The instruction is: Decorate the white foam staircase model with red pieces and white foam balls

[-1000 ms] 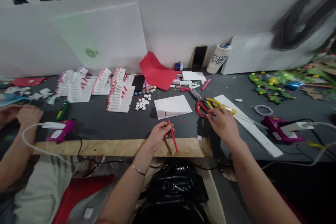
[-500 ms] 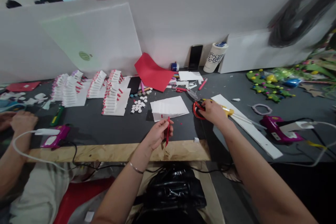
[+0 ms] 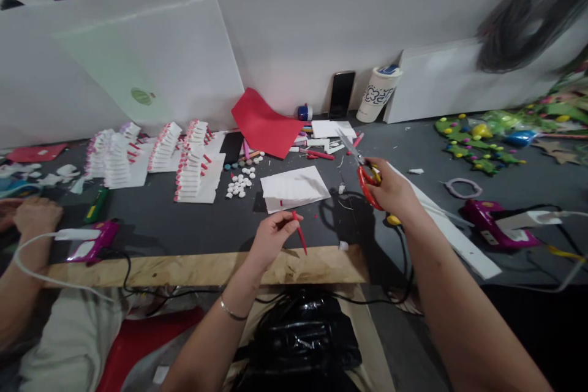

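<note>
The right hand [image 3: 390, 191] is closed around the red-handled scissors [image 3: 369, 184], its fingers curled over the glossy plastic loops. The scissors are held up off the counter [image 3: 184, 223], and their narrow steel blades, almost together, point up and to the left toward the back of the counter. The left hand [image 3: 275, 239], with a thin metal bangle [image 3: 228, 310] on its wrist, pinches a thin red strip [image 3: 300, 234] between thumb and fingertips. The strip is stiff-looking and slanted, with its long axis running down and to the right, and its lower tip ends just above a rough wooden board [image 3: 206, 269] along the near edge of the dark grey counter. Its material is too small to tell.

Just ahead of the left hand lies a folded white sheet [image 3: 294, 188] with a few red specks on it. Farther left stand stepped rows of white fringed pieces with red tips [image 3: 193, 177], beside a cluster of small white discs [image 3: 239, 182]. A crumpled red sheet [image 3: 263, 124] leans against a white board behind them. To the right, a long white strip [image 3: 459, 239] runs beside a magenta hot glue gun [image 3: 496, 222]. At the far left, a co-worker's hand [image 3: 37, 217] rests near a second magenta glue gun [image 3: 94, 242].
</note>
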The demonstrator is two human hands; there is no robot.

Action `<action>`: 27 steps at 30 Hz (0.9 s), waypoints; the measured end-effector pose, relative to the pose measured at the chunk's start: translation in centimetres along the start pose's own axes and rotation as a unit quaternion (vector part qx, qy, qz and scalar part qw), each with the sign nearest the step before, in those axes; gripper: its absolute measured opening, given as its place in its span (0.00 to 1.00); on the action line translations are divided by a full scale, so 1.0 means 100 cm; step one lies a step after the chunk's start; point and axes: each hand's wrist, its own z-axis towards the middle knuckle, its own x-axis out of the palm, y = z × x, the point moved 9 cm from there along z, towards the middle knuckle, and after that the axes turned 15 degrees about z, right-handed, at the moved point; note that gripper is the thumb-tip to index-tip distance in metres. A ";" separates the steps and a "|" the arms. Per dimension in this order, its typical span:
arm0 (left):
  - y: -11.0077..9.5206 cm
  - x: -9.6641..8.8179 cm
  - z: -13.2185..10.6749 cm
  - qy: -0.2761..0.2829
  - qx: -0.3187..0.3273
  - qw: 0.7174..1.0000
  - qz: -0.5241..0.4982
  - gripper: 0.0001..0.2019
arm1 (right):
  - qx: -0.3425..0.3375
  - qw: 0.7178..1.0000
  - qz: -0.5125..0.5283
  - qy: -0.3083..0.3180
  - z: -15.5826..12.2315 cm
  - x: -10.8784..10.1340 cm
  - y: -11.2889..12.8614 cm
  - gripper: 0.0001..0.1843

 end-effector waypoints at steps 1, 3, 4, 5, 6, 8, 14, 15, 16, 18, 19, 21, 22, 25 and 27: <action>-0.005 -0.001 -0.002 -0.002 0.014 1.000 0.015 0.10 | 0.012 0.999 0.037 -0.004 -0.001 -0.004 0.002 0.27; -0.014 -0.001 -0.007 -0.005 0.040 0.998 0.041 0.10 | 0.036 0.990 0.139 -0.003 -0.008 -0.007 0.008 0.28; -0.019 -0.001 -0.010 -0.006 0.053 0.997 0.052 0.10 | 0.043 0.980 0.195 0.009 -0.014 -0.005 0.013 0.29; -0.022 -0.001 -0.012 -0.007 0.066 0.996 0.060 0.10 | 0.048 0.967 0.248 0.029 -0.020 -0.001 0.018 0.31; -0.026 0.000 -0.014 -0.008 0.080 0.994 0.068 0.09 | 0.055 0.953 0.295 0.053 -0.029 0.005 0.025 0.32; -0.032 0.002 -0.017 -0.011 0.108 0.991 0.080 0.08 | 0.076 0.924 0.357 0.109 -0.048 0.019 0.036 0.33; -0.050 0.007 -0.022 -0.030 0.180 0.971 0.154 0.06 | 0.145 0.850 0.461 0.208 -0.098 0.054 0.053 0.30; -0.053 0.007 -0.024 -0.034 0.192 0.966 0.168 0.06 | 0.153 0.843 0.473 0.206 -0.102 0.057 0.053 0.30; -0.055 0.008 -0.025 -0.035 0.201 0.962 0.179 0.06 | 0.157 0.839 0.483 0.199 -0.105 0.058 0.053 0.30; -0.059 0.009 -0.029 -0.039 0.210 0.957 0.198 0.06 | 0.152 0.839 0.494 0.171 -0.106 0.057 0.052 0.30; -0.059 0.009 -0.030 -0.042 0.210 0.955 0.205 0.06 | 0.146 0.842 0.495 0.156 -0.106 0.055 0.052 0.30; -0.059 0.008 -0.031 -0.046 0.205 0.954 0.216 0.06 | 0.128 0.852 0.491 0.129 -0.106 0.053 0.052 0.29; -0.058 0.007 -0.031 -0.049 0.201 0.954 0.217 0.06 | 0.120 0.855 0.491 0.118 -0.106 0.051 0.052 0.28; -0.057 0.002 -0.031 -0.063 0.191 0.956 0.213 0.06 | 0.098 0.860 0.492 0.089 -0.107 0.048 0.051 0.26; -0.056 -0.001 -0.032 -0.064 0.182 0.957 0.217 0.05 | 0.082 0.865 0.488 0.084 -0.109 0.046 0.052 0.25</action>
